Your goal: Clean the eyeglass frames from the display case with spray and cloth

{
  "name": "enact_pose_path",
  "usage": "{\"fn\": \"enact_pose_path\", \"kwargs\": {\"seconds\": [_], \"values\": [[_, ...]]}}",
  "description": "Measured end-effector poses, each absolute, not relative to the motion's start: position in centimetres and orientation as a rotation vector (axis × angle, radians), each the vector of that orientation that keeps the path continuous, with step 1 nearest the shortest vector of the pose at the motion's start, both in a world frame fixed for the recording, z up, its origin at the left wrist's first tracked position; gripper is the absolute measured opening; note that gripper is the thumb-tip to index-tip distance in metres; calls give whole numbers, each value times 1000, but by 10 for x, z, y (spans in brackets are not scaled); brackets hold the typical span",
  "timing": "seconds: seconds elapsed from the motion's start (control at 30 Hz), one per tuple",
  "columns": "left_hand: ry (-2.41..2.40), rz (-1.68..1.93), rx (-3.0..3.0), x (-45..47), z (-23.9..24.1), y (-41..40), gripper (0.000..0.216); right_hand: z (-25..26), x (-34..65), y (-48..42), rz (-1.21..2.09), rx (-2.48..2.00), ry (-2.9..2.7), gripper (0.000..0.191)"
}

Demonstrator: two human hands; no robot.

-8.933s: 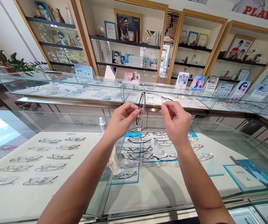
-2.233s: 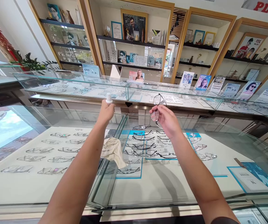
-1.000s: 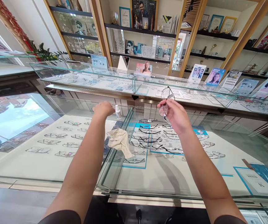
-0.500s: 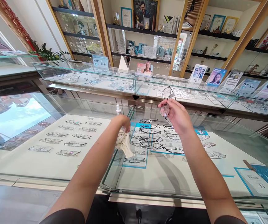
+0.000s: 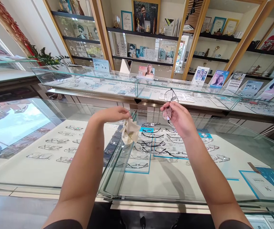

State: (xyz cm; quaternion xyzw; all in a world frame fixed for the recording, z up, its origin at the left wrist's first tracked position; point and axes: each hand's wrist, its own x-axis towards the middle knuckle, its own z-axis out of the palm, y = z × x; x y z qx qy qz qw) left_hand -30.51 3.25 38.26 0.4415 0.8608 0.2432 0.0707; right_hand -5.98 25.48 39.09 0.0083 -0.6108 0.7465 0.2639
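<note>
A pair of thin dark-framed eyeglasses (image 5: 167, 113) is pinched in my right hand (image 5: 181, 119) above the glass counter, one lens over the other. From the fingertips of my left hand (image 5: 115, 114) hangs a crumpled cream cleaning cloth (image 5: 129, 133). The cloth is apart from the glasses, to their left, over the seam between two display cases. My left wrist is bent, with the fingers pinched at the cloth's top. The spray bottle by the left hand is mostly hidden behind it.
Under the counter's glass (image 5: 151, 194) lie rows of eyeglass frames (image 5: 152, 143) on pale panels. A second glass case (image 5: 91, 79) runs across behind, with advertising cards (image 5: 219, 79) on top. Wooden shelves (image 5: 143, 31) line the back wall.
My left hand has lifted and turned its fingers to the right, raising the cloth with it. The spray bottle has become covered. My right hand and the glasses stay nearly still.
</note>
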Motion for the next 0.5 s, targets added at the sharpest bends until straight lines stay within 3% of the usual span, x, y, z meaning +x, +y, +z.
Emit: {"fn": "enact_pose_path", "kwargs": {"seconds": [0.2,0.5], "values": [[2500,1305,1397,-254,407,49,17,391,-58,253,2008,24,-1667,19],[2402,1705,1481,-234,405,62,20,390,-60,251,2012,64,-1707,22]]}}
